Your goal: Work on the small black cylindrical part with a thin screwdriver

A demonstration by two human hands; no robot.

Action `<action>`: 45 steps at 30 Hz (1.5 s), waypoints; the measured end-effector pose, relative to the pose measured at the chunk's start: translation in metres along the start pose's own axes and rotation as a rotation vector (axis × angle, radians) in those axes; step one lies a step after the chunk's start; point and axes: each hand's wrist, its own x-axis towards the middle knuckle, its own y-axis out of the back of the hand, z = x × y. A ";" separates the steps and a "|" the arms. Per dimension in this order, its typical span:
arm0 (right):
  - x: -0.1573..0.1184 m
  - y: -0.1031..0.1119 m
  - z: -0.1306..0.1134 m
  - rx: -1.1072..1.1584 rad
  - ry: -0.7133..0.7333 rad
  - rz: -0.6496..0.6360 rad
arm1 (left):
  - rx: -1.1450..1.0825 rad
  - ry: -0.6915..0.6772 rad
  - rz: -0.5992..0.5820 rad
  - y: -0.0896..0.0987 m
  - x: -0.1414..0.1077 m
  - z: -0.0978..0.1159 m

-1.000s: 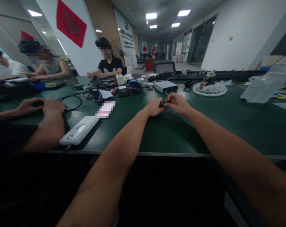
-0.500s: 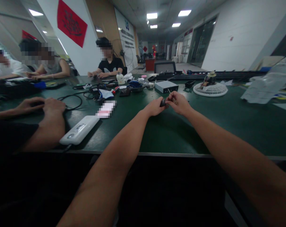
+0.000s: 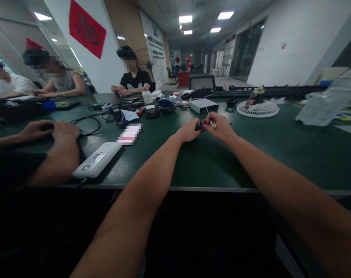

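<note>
Over the green table (image 3: pixel 207 170), my left hand (image 3: pixel 188 131) is closed around a small dark cylindrical part (image 3: pixel 198 125), mostly hidden by the fingers. Against it, the fingertips of my right hand (image 3: pixel 221 127) are pinched together. A slim screwdriver (image 3: pixel 213 124) with a brassy handle is tucked in my right hand, its thin shaft pointing up and away from the dark part. Whether the right fingertips also grip something tiny cannot be made out.
Beyond my hands stands a grey metal box (image 3: pixel 203 105), with a white fan grille (image 3: pixel 258 109) to its right. A white power bank-like device (image 3: pixel 97 160) and a phone (image 3: pixel 130 134) lie left. A co-worker's hands (image 3: pixel 65 130) rest beside a black cable (image 3: pixel 91 120).
My right hand has turned slightly, and the screwdriver's brassy handle shows more plainly below the fingers. My left hand keeps the dark part in nearly the same place.
</note>
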 end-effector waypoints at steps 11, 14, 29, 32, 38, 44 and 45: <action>0.002 -0.004 0.016 0.057 -0.076 0.054 | 0.086 -0.089 -0.030 0.004 -0.003 0.008; 0.003 -0.009 0.025 0.078 -0.152 0.031 | 0.106 -0.111 -0.039 0.005 -0.003 0.008; 0.006 -0.003 0.004 0.362 -0.405 0.129 | 0.142 0.146 0.101 0.003 -0.003 -0.012; 0.006 -0.004 0.000 0.407 -0.431 0.119 | 0.141 0.137 0.108 0.002 -0.002 -0.011; 0.006 -0.006 0.003 0.456 -0.441 0.088 | 0.147 0.085 0.119 0.003 -0.002 -0.007; 0.006 -0.003 0.004 0.398 -0.468 0.089 | 0.137 0.053 0.129 0.004 -0.002 -0.007; 0.006 -0.003 0.004 0.397 -0.469 0.095 | 0.136 0.045 0.128 0.003 -0.002 -0.007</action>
